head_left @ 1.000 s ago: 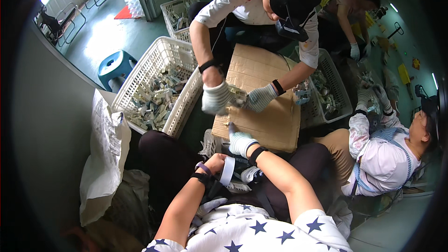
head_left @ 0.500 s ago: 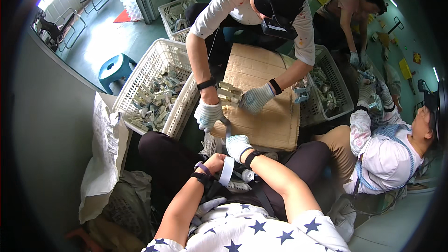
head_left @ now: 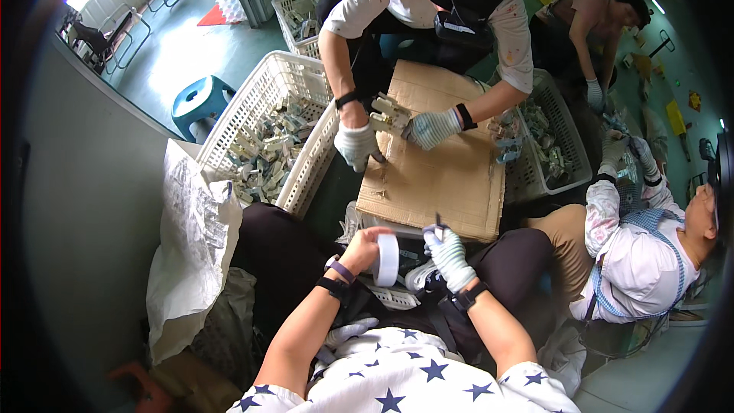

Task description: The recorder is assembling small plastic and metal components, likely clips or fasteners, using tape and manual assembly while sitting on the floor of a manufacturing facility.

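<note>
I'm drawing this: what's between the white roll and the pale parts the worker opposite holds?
In the head view, brown cardboard lies between the white roll in the left hand and those pale parts.

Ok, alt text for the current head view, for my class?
A person's bare left hand holds a white roll, the gloved right hand beside it, near cardboard. Opposite, a co-worker's gloved hand holds pale parts over it; baskets stand either side.
</note>
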`<state>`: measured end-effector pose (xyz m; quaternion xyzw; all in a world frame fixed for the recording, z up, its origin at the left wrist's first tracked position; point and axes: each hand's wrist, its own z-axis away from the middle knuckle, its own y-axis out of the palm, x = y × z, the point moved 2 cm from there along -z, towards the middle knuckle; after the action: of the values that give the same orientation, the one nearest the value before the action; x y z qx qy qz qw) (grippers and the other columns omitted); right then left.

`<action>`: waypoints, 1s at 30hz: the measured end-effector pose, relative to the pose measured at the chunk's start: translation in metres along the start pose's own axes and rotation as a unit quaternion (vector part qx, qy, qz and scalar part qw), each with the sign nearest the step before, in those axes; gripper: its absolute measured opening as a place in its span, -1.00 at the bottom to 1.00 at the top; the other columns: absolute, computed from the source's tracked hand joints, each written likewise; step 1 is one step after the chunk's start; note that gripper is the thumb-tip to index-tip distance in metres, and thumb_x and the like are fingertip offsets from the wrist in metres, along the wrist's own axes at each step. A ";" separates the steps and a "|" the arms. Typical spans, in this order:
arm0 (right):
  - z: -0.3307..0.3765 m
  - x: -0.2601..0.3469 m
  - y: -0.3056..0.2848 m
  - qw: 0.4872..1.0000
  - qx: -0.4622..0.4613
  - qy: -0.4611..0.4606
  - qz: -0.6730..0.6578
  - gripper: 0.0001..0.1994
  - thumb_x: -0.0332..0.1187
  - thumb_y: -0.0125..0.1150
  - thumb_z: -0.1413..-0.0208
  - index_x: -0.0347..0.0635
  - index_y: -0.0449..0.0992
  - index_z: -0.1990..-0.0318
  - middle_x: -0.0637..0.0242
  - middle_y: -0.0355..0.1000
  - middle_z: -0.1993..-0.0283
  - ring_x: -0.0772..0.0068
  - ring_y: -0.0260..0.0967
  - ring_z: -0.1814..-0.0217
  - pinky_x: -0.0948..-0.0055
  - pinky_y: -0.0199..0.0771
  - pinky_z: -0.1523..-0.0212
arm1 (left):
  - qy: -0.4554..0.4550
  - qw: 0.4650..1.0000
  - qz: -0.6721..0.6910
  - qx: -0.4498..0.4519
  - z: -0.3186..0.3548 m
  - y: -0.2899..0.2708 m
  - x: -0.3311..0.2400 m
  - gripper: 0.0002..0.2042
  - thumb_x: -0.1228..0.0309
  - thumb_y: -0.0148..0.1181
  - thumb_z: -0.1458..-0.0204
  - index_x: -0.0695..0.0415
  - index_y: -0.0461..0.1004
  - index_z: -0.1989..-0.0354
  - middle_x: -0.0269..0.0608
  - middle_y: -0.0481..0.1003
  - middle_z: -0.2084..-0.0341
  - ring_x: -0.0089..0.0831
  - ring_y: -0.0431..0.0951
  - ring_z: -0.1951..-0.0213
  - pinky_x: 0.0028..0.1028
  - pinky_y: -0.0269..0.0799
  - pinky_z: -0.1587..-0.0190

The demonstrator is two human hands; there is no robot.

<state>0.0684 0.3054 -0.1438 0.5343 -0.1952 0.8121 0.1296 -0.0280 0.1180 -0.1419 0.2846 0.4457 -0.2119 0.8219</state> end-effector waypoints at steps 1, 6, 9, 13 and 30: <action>0.015 0.017 0.001 0.989 0.027 0.105 -0.096 -0.83 -0.34 0.13 -0.13 -0.19 0.46 0.18 0.44 0.44 0.37 0.58 0.37 0.37 0.57 0.39 0.31 | 0.044 0.999 -0.010 -0.015 -0.001 -0.003 -0.002 -0.72 0.68 0.08 0.04 0.28 0.46 0.10 -0.28 0.54 0.33 -0.59 0.50 0.29 -0.57 0.44 0.22; 0.052 0.048 0.004 0.987 0.133 -0.009 -0.090 -0.66 -0.32 0.30 0.00 -0.20 0.44 0.06 0.41 0.44 0.16 0.61 0.31 0.19 0.51 0.37 0.13 | 0.107 0.985 -0.131 0.033 -0.004 0.026 -0.037 -0.51 0.80 -0.11 0.11 0.29 0.33 -0.09 -0.21 0.47 0.08 -0.56 0.47 0.11 -0.58 0.38 0.05; 0.065 0.066 0.003 0.957 0.201 0.074 -0.196 -0.64 -0.32 0.35 0.03 -0.26 0.46 0.08 0.45 0.45 0.20 0.69 0.32 0.21 0.59 0.37 0.13 | 0.016 0.989 0.017 0.145 0.001 0.028 -0.053 -0.50 0.68 -0.12 0.06 0.33 0.25 -0.16 -0.10 0.37 -0.07 -0.44 0.34 -0.11 -0.50 0.22 -0.15; 0.074 0.086 -0.003 0.944 0.225 0.076 -0.228 -0.67 -0.36 0.31 0.00 -0.27 0.47 0.08 0.48 0.45 0.22 0.71 0.32 0.23 0.61 0.37 0.13 | -0.021 0.971 0.156 0.178 -0.001 0.025 -0.061 -0.60 0.59 -0.09 -0.06 0.36 0.27 -0.12 -0.04 0.35 -0.08 -0.35 0.32 -0.14 -0.44 0.19 -0.19; 0.071 0.079 -0.013 0.949 0.206 0.017 -0.237 -0.72 -0.49 0.27 0.01 -0.26 0.47 0.11 0.46 0.47 0.24 0.69 0.35 0.21 0.60 0.38 0.15 | 0.060 0.991 0.087 0.087 -0.023 0.064 -0.089 -0.33 0.64 0.03 -0.07 0.01 -0.10 -0.35 -0.01 0.52 0.18 -0.40 0.51 0.08 -0.44 0.35 -0.05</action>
<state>0.1006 0.2844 -0.0440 0.5662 0.1107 0.7897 0.2086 -0.0498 0.1894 -0.0582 0.4045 0.4476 -0.1605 0.7812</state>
